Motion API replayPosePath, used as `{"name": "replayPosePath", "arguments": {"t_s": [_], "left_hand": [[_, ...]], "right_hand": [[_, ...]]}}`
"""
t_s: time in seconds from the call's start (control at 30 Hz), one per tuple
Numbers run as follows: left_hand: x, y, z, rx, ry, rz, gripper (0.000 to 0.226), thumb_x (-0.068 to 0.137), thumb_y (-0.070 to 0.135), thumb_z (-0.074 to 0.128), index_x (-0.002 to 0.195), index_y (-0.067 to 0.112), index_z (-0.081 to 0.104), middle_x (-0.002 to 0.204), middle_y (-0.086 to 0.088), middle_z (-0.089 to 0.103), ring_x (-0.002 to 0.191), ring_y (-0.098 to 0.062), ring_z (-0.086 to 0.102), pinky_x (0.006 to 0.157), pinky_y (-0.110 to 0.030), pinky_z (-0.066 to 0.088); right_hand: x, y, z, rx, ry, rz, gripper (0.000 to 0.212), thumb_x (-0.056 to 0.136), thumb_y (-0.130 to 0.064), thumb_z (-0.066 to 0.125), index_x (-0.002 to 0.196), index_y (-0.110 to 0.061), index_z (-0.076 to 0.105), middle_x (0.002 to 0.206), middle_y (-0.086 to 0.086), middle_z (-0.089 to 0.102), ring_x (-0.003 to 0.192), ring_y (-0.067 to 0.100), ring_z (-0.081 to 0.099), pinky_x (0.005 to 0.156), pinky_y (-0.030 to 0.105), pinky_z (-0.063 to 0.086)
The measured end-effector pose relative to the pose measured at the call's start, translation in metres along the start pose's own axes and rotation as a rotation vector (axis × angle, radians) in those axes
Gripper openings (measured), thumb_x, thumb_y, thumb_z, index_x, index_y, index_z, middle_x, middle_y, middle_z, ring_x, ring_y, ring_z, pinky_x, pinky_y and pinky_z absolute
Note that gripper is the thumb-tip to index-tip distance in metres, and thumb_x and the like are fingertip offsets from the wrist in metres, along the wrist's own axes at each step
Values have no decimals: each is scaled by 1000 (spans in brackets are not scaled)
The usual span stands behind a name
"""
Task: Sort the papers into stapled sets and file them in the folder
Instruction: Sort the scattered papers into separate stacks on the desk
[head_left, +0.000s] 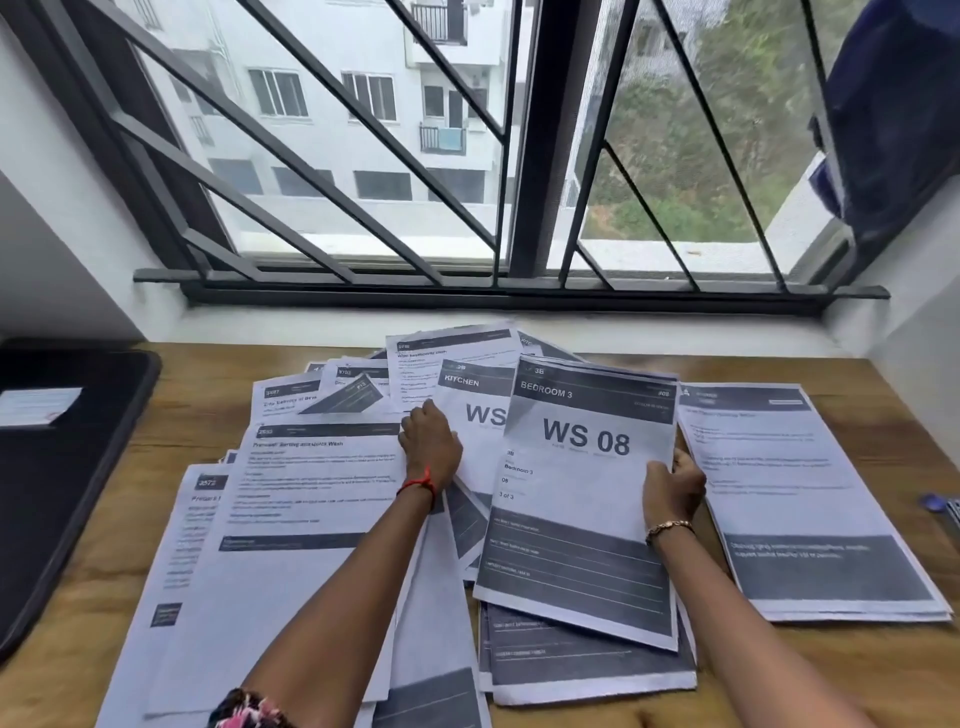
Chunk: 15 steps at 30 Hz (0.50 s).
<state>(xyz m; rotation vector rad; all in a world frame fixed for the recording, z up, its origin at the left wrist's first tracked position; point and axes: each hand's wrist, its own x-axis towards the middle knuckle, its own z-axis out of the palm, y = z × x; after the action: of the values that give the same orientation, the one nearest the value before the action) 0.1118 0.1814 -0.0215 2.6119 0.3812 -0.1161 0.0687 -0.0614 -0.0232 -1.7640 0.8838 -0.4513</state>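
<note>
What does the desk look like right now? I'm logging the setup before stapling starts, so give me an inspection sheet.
Surface: wooden desk, mostly covered by paper.
Job's things: loose sheets fanned out; BEDROOM 3 sheet; neat stack to the right; black folder at left.
Clutter: blue item at right edge, unclear.
Hands: left hand flat on sheets; right hand grips the BEDROOM 3 sheet.
Cables: nothing seen.
Surroundings: barred window; blue cloth hanging.

Perhaps fifteen papers (582, 499), one folder (62, 467)
</note>
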Motion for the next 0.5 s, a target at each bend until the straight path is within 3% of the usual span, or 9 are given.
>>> {"name": "replayPosePath", "arguments": {"t_s": [0.1,0.2,0.3,0.37,0.43,0.5], "left_hand": [[4,0,3,-100,34,-42,40,90,9,52,126,-1,39,126,-20,50,120,-37,44,97,-43,36],[3,1,4,-283,58,68,21,90,2,48,110,-1,53,106,-20,61,101,-36,56,82,-41,46],[-3,8,2,-371,91,216,11,89,-1,52,96,-4,60,98,-20,63,91,-31,58,67,-26,41],[-7,17,-1,-451,78,273,13,92,0,50,97,-5,60,101,-17,63,91,-24,58,61,-13,38],[-10,25,-6,-551,32,310,15,94,0,46,101,-3,59,106,-12,63,94,-19,58,66,-12,46],[-12,32,-8,-666,-7,312,17,96,1,43,104,1,57,107,-7,62,95,-17,57,76,-23,50]], "right_hand": [[2,1,4,-6,9,8,27,76,10,47,96,9,65,97,18,68,77,21,55,58,19,38],[1,2,6,-13,3,13,25,75,10,47,93,9,65,86,8,62,76,20,54,61,21,39],[1,2,6,-6,3,-3,25,76,10,47,93,9,65,87,11,63,76,21,54,47,14,40],[1,2,6,20,7,-6,27,77,9,47,96,8,65,93,16,66,78,21,56,45,7,38],[2,0,6,47,15,1,29,78,8,47,101,6,65,102,19,67,83,24,59,49,10,38],[2,-4,5,53,25,-5,33,79,8,46,107,5,64,107,19,67,87,25,60,47,7,39]]}}
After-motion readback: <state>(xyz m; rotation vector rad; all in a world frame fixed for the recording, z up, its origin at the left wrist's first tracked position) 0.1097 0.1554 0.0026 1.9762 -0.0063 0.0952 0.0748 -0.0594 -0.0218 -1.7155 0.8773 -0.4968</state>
